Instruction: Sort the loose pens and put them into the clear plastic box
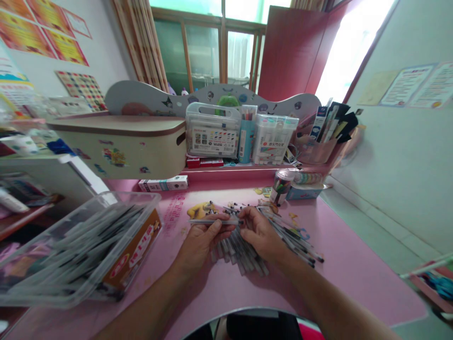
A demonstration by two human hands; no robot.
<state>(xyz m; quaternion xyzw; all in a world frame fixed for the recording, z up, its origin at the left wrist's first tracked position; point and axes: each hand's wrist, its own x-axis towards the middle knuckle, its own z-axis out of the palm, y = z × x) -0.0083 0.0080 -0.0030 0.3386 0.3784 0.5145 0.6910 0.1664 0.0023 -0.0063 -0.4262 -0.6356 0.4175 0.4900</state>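
Above the pink desk, my left hand (207, 234) holds a clear pen (207, 221) level between thumb and fingers. Its dark end points right, at the fingertips of my right hand (257, 232), which are pinched around that end. Beneath and between both hands lies a spread of clear pen barrels (244, 257). More pens with black tips (297, 241) fan out to the right of my right hand. On the left, a clear plastic bin (155, 200) holds a heap of similar pens (102, 236).
A cream lidded box (123, 151), a marker case (212, 134), a second marker box (274, 141) and a pink pen holder (314, 148) stand on the shelf behind. A small clear jar (281, 186) is at the desk's back right, beside a blue box (304, 191).
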